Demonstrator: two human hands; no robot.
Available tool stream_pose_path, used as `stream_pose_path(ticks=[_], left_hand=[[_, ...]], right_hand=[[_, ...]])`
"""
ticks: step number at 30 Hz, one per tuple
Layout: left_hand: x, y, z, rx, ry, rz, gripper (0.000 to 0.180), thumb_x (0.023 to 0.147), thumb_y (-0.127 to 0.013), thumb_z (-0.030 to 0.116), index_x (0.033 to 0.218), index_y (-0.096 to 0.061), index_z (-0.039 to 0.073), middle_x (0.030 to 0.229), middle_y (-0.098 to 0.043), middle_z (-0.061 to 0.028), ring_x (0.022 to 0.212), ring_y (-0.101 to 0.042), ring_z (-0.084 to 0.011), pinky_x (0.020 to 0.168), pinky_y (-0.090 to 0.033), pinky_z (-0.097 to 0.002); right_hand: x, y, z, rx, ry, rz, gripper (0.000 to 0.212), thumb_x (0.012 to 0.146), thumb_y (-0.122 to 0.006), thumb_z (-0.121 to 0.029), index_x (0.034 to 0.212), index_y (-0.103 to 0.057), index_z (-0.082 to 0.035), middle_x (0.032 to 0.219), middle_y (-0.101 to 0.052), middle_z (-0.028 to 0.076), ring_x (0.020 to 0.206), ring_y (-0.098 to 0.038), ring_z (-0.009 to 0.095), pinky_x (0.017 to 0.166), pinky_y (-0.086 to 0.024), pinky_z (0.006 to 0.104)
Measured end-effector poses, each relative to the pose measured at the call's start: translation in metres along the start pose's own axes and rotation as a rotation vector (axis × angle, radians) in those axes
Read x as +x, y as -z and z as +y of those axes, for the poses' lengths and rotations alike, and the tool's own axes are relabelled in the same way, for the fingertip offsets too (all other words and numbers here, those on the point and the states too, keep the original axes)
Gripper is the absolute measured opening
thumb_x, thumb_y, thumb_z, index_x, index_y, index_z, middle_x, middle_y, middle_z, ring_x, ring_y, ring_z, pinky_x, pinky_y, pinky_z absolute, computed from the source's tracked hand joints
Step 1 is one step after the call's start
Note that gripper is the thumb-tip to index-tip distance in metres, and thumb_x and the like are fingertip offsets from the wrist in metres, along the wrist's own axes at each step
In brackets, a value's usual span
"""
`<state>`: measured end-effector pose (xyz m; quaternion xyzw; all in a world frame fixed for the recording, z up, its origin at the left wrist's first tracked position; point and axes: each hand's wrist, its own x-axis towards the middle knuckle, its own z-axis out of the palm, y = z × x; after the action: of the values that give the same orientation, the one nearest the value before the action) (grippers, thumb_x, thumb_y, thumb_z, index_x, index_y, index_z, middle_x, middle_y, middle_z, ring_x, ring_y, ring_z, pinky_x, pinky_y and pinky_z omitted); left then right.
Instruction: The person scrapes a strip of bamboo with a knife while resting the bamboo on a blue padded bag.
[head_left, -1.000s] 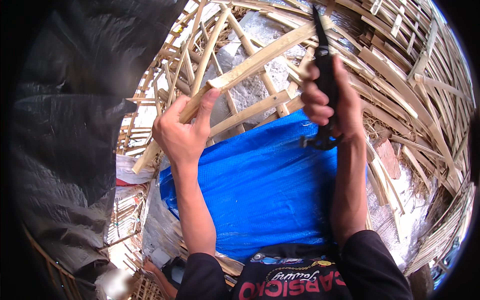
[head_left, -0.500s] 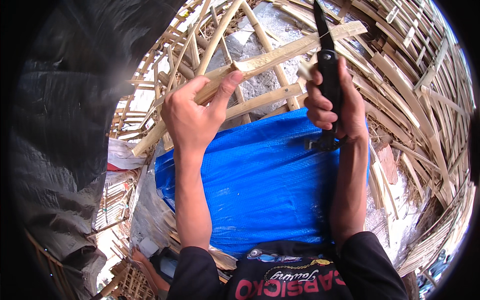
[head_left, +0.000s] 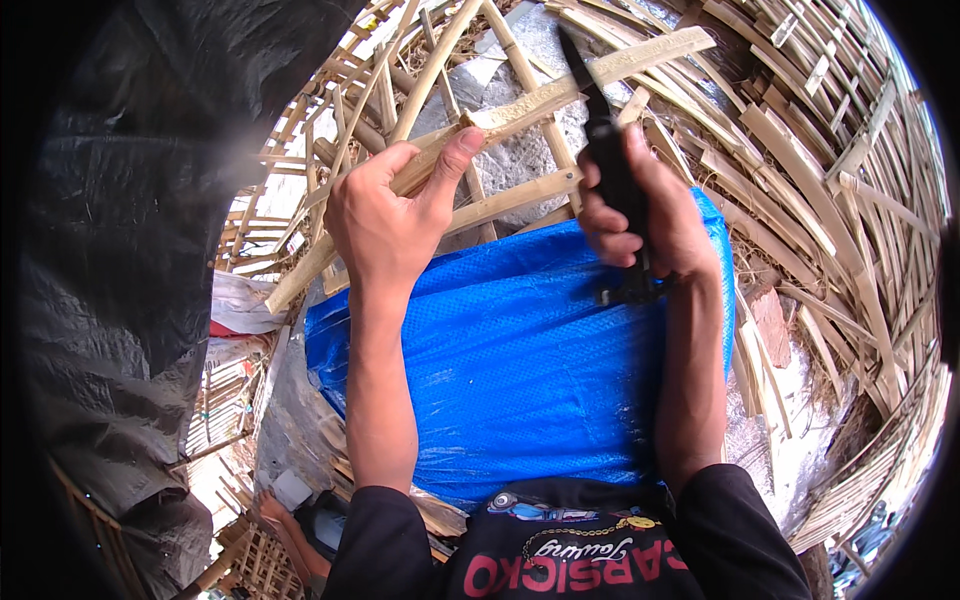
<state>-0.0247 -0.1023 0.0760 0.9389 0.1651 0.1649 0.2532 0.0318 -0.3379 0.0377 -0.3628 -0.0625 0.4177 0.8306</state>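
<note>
My left hand (head_left: pixel 388 215) is closed round a long split bamboo strip (head_left: pixel 530 108), its thumb lying along the upper side. From the lower left the strip slants up to the far right, and its pale inner face shows beyond a node near my thumb. In my right hand (head_left: pixel 650 205) is a knife (head_left: pixel 622 180) with a black handle, my fingers wrapped round it. The dark blade points up and to the left and crosses the strip toward its far end; whether its edge touches the bamboo I cannot tell. A blue plastic sheet (head_left: pixel 530 370) covers my lap beneath both hands.
A bamboo lattice frame (head_left: pixel 510 205) lies beyond my hands. Many loose bamboo slats (head_left: pixel 800 180) are heaped on the right. Black plastic sheeting (head_left: pixel 130 250) hangs on the left. At the lower left another person's arm (head_left: pixel 285 525) shows.
My right hand has moved left and slightly down with the knife, whose blade now tilts further left. The strip's far end has shifted a little left. My left hand stays nearly in place.
</note>
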Motion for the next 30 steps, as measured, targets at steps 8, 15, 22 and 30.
stream_pose_path(ticks=[8,15,22,30], left_hand=[[-0.001,-0.001,0.003,-0.025,0.010,0.010,0.071,0.081,-0.072,0.070,0.058,-0.059,0.005,0.048,-0.054,-0.0077,0.046,-0.051,-0.0255,0.051,-0.040,-0.0398],[0.000,-0.001,-0.004,0.055,0.021,-0.015,0.066,0.082,-0.073,0.067,0.063,-0.063,0.004,0.052,-0.057,-0.0101,0.049,-0.056,-0.0295,0.052,-0.042,-0.0415],[0.000,-0.005,0.002,-0.082,-0.044,-0.078,0.053,0.089,-0.071,0.055,0.078,-0.069,0.003,0.064,-0.065,-0.0174,0.062,-0.066,-0.0372,0.058,-0.046,-0.0450],[0.002,-0.012,-0.001,-0.057,-0.051,-0.063,0.052,0.093,-0.071,0.050,0.079,-0.068,0.000,0.052,-0.052,-0.0045,0.052,-0.048,-0.0124,0.052,-0.037,-0.0337]], right_hand=[[0.004,0.005,0.004,0.119,0.055,-0.046,0.051,0.109,-0.034,-0.054,0.102,-0.049,-0.006,0.065,-0.045,0.001,0.046,-0.040,0.007,0.041,-0.034,0.0217],[0.011,-0.005,0.017,0.040,-0.035,-0.027,0.053,0.106,-0.039,-0.056,0.102,-0.049,-0.005,0.062,-0.044,0.001,0.043,-0.035,0.006,0.037,-0.030,0.0212],[0.015,0.000,0.019,0.120,-0.046,-0.055,0.051,0.107,-0.037,-0.056,0.101,-0.047,-0.006,0.062,-0.042,-0.001,0.042,-0.034,0.005,0.035,-0.029,0.0205],[0.016,0.009,0.016,0.217,-0.046,-0.080,0.050,0.107,-0.038,-0.055,0.103,-0.048,-0.007,0.065,-0.042,-0.002,0.046,-0.035,0.005,0.039,-0.030,0.0205]])
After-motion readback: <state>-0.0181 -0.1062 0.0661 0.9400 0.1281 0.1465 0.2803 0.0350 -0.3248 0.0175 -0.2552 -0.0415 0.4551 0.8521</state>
